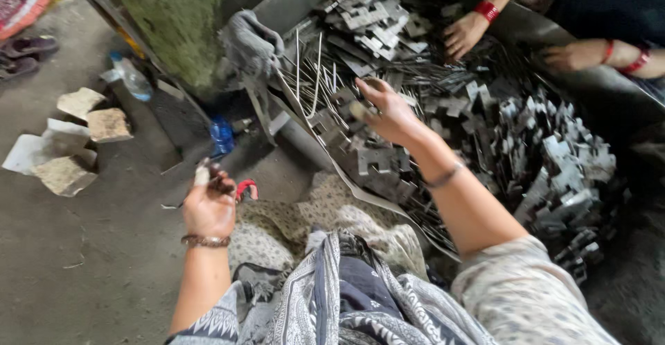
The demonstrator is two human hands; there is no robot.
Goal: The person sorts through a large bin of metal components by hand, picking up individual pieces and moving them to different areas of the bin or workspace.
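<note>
Where the stamped metal pieces [485, 130] heap, right hand [391, 113] half-closed, pinching 1; left hand [208, 203] curled round something small. Probably stiff, light, sharp-edged: best gripped by flat faces.

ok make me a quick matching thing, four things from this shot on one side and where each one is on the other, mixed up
Things
1. right hand
2. left hand
3. plastic bottle
4. grey cloth

Places
A. on the floor near the broken stone pieces
B. over the pile of metal parts
C. draped over the edge of the metal tray
D. raised over the floor, beside the lap

Pairs: 1-B, 2-D, 3-A, 4-C
</note>
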